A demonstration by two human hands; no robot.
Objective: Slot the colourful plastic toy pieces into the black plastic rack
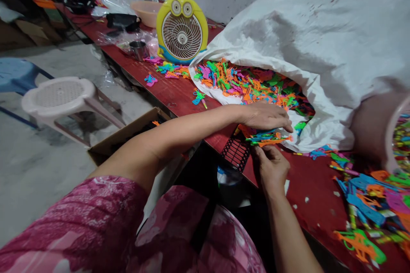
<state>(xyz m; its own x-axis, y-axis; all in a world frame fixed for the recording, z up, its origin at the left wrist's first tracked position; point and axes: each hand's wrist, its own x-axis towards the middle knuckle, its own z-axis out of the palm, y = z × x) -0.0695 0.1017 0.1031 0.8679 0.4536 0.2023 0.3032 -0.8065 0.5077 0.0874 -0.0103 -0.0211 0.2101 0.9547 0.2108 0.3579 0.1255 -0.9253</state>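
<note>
A small bunch of colourful plastic toys [267, 137], blue, green and orange, lies between my two hands at the table's front edge. My left hand [267, 116] reaches across from the left, palm down, with its fingers stretched flat over the top of the bunch; its thumb is hidden. From below, my right hand [273, 165] has its fingers curled and closed at the near side of the same bunch. Just left of the right hand sits a black plastic grid basket [236, 152], partly covered by my left forearm and the toys.
A large white sack [320, 42] lies open behind my hands, spilling many similar toys [246, 83]. More toys [368, 200] and a pink tub [371, 123] are at right. A yellow fan [182, 30], metal cup [138, 50], cardboard box [124, 132] and stool [60, 94] stand left.
</note>
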